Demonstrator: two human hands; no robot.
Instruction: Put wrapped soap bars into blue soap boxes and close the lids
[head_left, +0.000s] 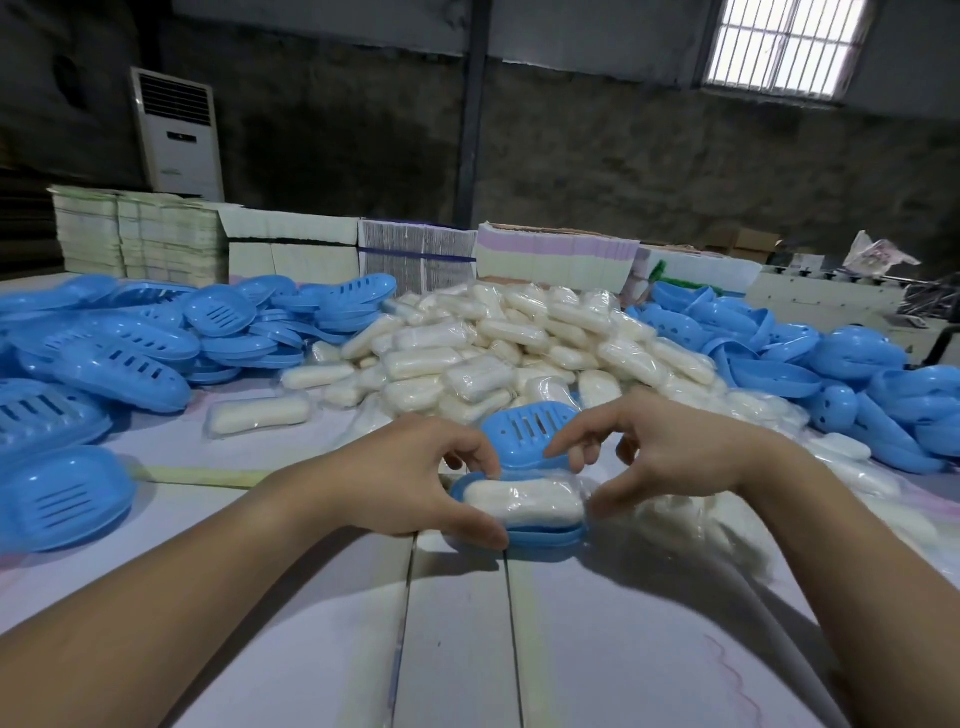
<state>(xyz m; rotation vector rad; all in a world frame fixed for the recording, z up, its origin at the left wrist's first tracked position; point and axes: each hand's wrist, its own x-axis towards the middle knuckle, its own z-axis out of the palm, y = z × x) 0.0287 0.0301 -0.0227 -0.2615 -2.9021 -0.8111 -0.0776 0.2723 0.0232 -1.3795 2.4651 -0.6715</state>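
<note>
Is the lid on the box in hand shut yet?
Open. The lid stands raised behind the base, and the wrapped soap inside lies uncovered.

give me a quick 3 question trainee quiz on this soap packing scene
1. True or false: the lid of the soap box between the hands is already closed.
2. What lies in the box's base? A) nothing B) a wrapped soap bar C) two bars
3. Fill in: the loose bar pile lies ___ the box, with blue boxes heaped on either side.

Key:
1. False: the lid is raised, with the left hand gripping the base and the right hand at the lid.
2. B
3. behind
</note>
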